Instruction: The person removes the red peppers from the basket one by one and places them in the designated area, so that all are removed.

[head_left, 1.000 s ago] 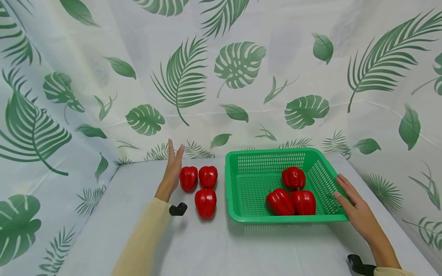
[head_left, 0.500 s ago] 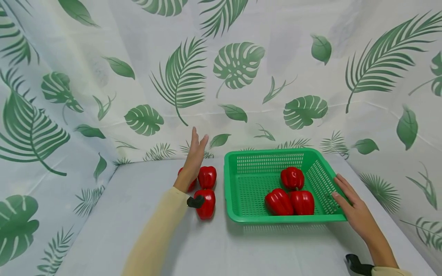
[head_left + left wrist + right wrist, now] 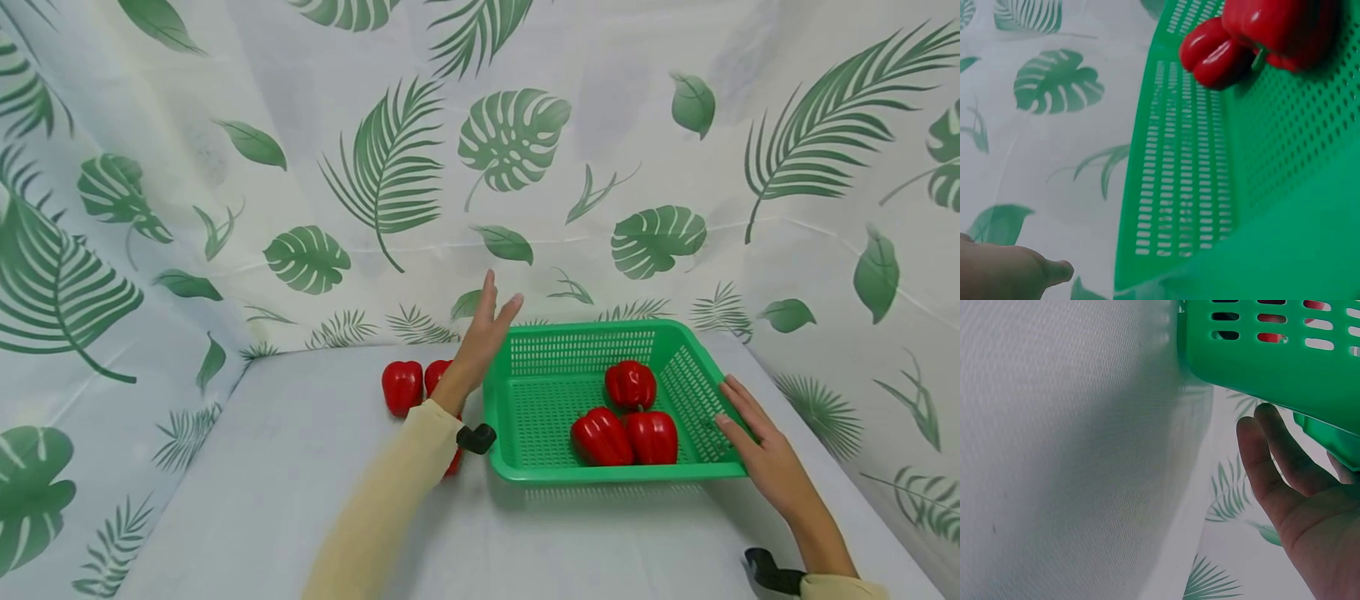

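From the head, the left hand [image 3: 487, 333], fingers straight, is at the green plastic basket's [image 3: 622, 473] back-left corner; the right hand [image 3: 765, 450], fingers extended, lies along its right rim. Three glossy, lobed peppers [image 3: 602, 437] sit inside, well apart from the basket's left wall; loose peppers [image 3: 402, 388] lie left of it, partly hidden by the sleeve [image 3: 397, 492].

The left wrist view reveals a gap between hand and slotted basket wall.

The right wrist view adds slightly parted fingertips just beside the basket's outer wall.

the right grip [image 3: 1310, 512] lies beside a slotted green basket [image 3: 1260, 369].
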Motion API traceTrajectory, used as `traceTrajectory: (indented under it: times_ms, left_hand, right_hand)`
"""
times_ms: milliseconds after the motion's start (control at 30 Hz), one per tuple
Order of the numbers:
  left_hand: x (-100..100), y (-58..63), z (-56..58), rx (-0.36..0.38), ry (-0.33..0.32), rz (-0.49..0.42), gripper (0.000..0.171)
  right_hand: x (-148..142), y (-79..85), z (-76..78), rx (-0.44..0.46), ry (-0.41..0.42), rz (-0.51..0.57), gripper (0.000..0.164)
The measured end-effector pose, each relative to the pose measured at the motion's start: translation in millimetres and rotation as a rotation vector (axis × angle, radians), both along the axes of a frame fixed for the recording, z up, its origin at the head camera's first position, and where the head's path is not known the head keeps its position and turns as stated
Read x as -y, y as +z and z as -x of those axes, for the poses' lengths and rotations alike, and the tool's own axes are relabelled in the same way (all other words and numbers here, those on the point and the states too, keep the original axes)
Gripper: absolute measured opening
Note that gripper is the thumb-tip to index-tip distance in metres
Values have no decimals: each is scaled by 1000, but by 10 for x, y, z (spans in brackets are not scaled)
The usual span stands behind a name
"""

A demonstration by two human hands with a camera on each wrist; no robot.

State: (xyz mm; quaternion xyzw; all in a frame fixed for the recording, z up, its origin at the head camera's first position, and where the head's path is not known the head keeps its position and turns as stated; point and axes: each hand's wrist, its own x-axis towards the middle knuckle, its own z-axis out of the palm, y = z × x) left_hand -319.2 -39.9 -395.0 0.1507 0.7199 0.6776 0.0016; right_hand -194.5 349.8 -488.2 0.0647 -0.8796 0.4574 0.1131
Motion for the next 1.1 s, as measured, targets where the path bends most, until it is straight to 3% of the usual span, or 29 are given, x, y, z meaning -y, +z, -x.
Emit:
traceTrajectory:
  times_ms: [200,467,600,767,1100]
  left_hand:
    - [-227,-90,7,73,-110,111,84]
    - [-420,-179,-35,113,-413,476,68]
    - [-469,-206,-68,180,-549,617,54]
    - [-533,-238,-85,275,-650,666,45]
    - [-679,-383,-91,347,-717,661,54]
  right_hand:
    - [18,-17,29,10,2,0,63]
    - [24,-8,40,14,-2,-4,63]
    - [38,-2,43,21,-6,-7,63]
    - [45,16,35,25,-15,-14,63]
    - [9,23,-3,11,-20,-19,63]
